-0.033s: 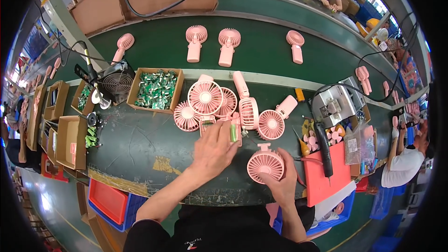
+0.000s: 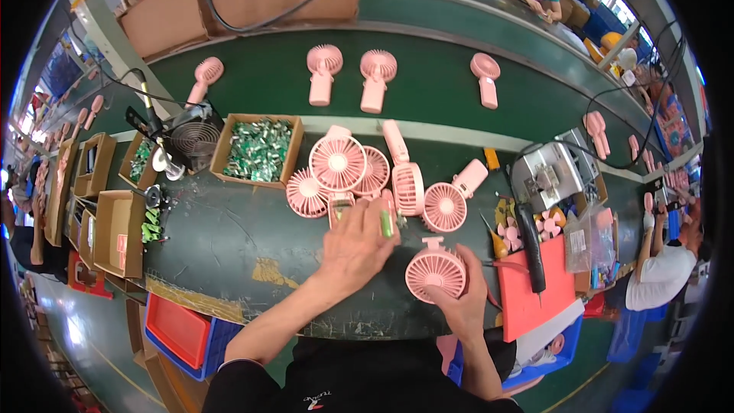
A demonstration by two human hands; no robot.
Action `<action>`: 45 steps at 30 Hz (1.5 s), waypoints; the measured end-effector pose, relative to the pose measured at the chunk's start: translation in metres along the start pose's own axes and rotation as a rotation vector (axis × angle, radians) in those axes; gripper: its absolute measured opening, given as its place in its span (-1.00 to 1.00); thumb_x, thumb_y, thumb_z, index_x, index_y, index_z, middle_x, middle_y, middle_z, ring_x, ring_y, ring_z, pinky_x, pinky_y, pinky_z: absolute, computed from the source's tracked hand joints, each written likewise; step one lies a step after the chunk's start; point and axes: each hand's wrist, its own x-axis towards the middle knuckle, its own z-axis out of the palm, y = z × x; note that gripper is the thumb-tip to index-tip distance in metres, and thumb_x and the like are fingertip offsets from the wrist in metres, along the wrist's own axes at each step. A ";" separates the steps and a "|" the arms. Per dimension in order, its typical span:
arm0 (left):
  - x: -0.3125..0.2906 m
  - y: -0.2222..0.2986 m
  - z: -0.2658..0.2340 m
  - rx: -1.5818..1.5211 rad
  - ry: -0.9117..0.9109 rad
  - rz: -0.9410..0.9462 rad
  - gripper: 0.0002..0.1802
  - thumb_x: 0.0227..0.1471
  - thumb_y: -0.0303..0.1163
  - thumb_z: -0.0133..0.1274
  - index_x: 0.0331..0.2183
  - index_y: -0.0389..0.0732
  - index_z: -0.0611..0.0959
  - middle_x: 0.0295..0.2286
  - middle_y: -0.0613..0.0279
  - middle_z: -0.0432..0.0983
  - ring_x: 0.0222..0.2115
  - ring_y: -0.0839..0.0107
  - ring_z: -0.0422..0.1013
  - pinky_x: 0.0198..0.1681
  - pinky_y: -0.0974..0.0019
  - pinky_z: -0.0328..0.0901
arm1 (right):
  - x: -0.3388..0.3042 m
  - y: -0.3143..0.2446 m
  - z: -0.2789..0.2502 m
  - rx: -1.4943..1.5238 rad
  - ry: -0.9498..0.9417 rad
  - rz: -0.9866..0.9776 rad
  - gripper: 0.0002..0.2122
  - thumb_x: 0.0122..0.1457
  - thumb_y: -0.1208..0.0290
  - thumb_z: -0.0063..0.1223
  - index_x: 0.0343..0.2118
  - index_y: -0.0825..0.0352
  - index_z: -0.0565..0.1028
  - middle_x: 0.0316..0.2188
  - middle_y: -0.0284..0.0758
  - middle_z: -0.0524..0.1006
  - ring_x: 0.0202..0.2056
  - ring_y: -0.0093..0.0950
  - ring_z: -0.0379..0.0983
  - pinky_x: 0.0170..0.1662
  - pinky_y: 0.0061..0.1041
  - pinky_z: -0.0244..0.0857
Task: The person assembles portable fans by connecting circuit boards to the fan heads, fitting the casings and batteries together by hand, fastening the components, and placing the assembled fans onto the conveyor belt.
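My right hand (image 2: 462, 300) grips a round pink fan head (image 2: 437, 266) with a short mount at its top, the thumb lying across the lower grille. To its left, my left hand (image 2: 355, 243) bends its fingers over an opened pink fan handle (image 2: 388, 200). A green battery cell (image 2: 387, 223) shows in the handle beside the thumb; the fingertips are partly hidden. Just beyond, several pink handheld fans lie clustered, among them an upward-facing fan (image 2: 338, 163) and a sideways fan (image 2: 407, 187). A separate fan (image 2: 444, 206) rests past my right hand.
A cardboard box (image 2: 256, 147) of green circuit boards stands at the back left, near a soldering iron (image 2: 149, 111). On the right are a black electric screwdriver (image 2: 529, 248), a red-orange sheet (image 2: 527, 307) and a metal fixture (image 2: 544, 177). Fans lie on the green belt (image 2: 428, 76).
The view has shifted slightly, and my left hand sits a little farther right and lower in the picture. My right hand still holds the fan head.
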 end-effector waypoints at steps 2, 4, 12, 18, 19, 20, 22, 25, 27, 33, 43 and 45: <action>0.002 0.005 0.013 0.075 -0.168 -0.064 -0.30 -0.18 -0.19 0.28 -0.01 -0.23 0.39 -0.27 0.11 0.38 -0.28 0.16 0.41 -0.29 0.14 0.34 | -0.002 0.000 -0.006 -0.116 -0.026 0.006 -0.30 -0.19 0.58 0.33 0.10 0.45 0.27 -0.06 -0.21 0.37 -0.06 -0.43 0.39 0.01 -0.48 0.30; 0.006 0.008 0.025 0.133 -0.112 -0.019 -0.18 -0.28 -0.18 0.32 0.01 -0.24 0.35 -0.33 0.10 0.32 -0.30 0.15 0.37 -0.31 0.10 0.29 | -0.002 -0.005 -0.006 -0.095 -0.046 -0.037 -0.30 -0.20 0.58 0.33 0.10 0.45 0.27 -0.07 -0.21 0.37 -0.07 -0.42 0.39 0.00 -0.48 0.30; 0.010 0.009 0.029 0.111 -0.231 -0.021 -0.06 -0.49 -0.50 0.29 0.06 -0.28 0.32 -0.26 0.03 0.31 -0.19 0.06 0.31 -0.23 0.09 0.29 | -0.001 -0.013 -0.023 0.206 -0.020 0.008 -0.33 -0.17 0.67 0.27 0.10 0.46 0.25 -0.05 -0.23 0.35 -0.05 -0.42 0.39 0.05 -0.47 0.29; -0.007 0.019 0.029 0.067 -0.156 -0.005 -0.07 -0.42 -0.47 0.31 0.08 -0.29 0.31 -0.16 -0.05 0.32 -0.18 0.03 0.32 -0.13 0.08 0.26 | -0.002 -0.008 -0.036 0.224 0.080 -0.068 -0.35 -0.19 0.72 0.15 0.09 0.48 0.25 -0.05 -0.21 0.36 -0.02 -0.42 0.37 0.07 -0.47 0.26; -0.013 0.020 0.029 0.043 -0.146 -0.014 -0.09 -0.39 -0.45 0.32 0.08 -0.30 0.31 -0.13 -0.07 0.32 -0.17 0.02 0.32 -0.11 0.08 0.26 | -0.003 -0.007 -0.036 0.201 0.079 -0.120 -0.35 -0.19 0.72 0.15 0.09 0.49 0.25 -0.06 -0.21 0.36 -0.02 -0.42 0.37 0.08 -0.46 0.26; -0.021 0.021 0.027 0.058 -0.139 -0.026 -0.09 -0.39 -0.45 0.32 0.08 -0.30 0.31 -0.13 -0.07 0.32 -0.17 0.02 0.32 -0.11 0.08 0.26 | -0.005 -0.007 -0.035 0.149 0.060 -0.159 -0.36 -0.21 0.67 0.15 0.07 0.50 0.27 -0.06 -0.20 0.37 -0.03 -0.40 0.37 0.08 -0.44 0.25; -0.042 0.023 0.024 -0.010 -0.108 0.022 -0.14 -0.35 -0.42 0.32 0.06 -0.28 0.34 -0.07 -0.09 0.32 -0.10 0.01 0.34 -0.09 0.09 0.31 | -0.005 -0.011 -0.038 0.066 0.046 -0.224 -0.37 -0.21 0.63 0.15 0.06 0.50 0.28 -0.06 -0.20 0.37 -0.03 -0.39 0.37 0.08 -0.43 0.25; -0.050 0.039 0.015 -0.158 -0.111 -0.059 -0.26 -0.21 -0.34 0.28 0.03 -0.27 0.37 -0.07 -0.06 0.36 -0.15 0.03 0.42 -0.17 0.12 0.40 | -0.002 -0.022 -0.038 0.074 0.045 -0.267 -0.39 -0.23 0.56 0.11 0.03 0.51 0.31 -0.06 -0.18 0.37 -0.03 -0.35 0.37 0.08 -0.40 0.26; -0.055 0.050 0.013 -0.223 -0.091 -0.104 -0.26 -0.17 -0.29 0.27 0.04 -0.28 0.35 -0.11 -0.04 0.38 -0.22 0.02 0.44 -0.20 0.10 0.40 | -0.005 -0.029 -0.041 0.127 0.166 -0.207 -0.39 -0.22 0.55 0.07 0.03 0.51 0.31 -0.06 -0.16 0.38 -0.04 -0.34 0.37 0.06 -0.38 0.26; -0.067 0.031 0.028 -0.181 -0.135 -0.119 -0.09 -0.21 -0.32 0.30 0.12 -0.39 0.21 -0.25 -0.01 0.42 -0.29 0.06 0.41 -0.28 0.11 0.36 | 0.013 -0.039 -0.028 0.095 0.043 -0.360 -0.36 -0.26 0.53 0.10 0.03 0.52 0.32 -0.06 -0.17 0.40 -0.05 -0.37 0.38 0.08 -0.41 0.23; -0.055 0.037 0.021 -0.932 -0.421 -0.673 -0.15 -0.17 -0.46 0.35 0.12 -0.34 0.27 -0.44 0.31 0.45 -0.54 0.62 0.38 -0.53 0.47 0.27 | 0.029 -0.017 -0.050 0.298 0.260 -0.078 -0.44 -0.12 0.54 -0.03 0.06 0.57 0.29 -0.09 -0.11 0.45 -0.07 -0.36 0.44 0.07 -0.43 0.27; -0.050 0.038 0.012 -1.114 -0.582 -0.783 -0.23 -0.17 -0.48 0.34 0.07 -0.36 0.34 -0.48 0.31 0.44 -0.59 0.64 0.36 -0.59 0.52 0.25 | 0.035 -0.014 -0.051 0.554 0.215 0.021 -0.45 -0.10 0.55 -0.02 0.06 0.56 0.29 -0.08 -0.09 0.46 -0.05 -0.34 0.44 0.08 -0.42 0.27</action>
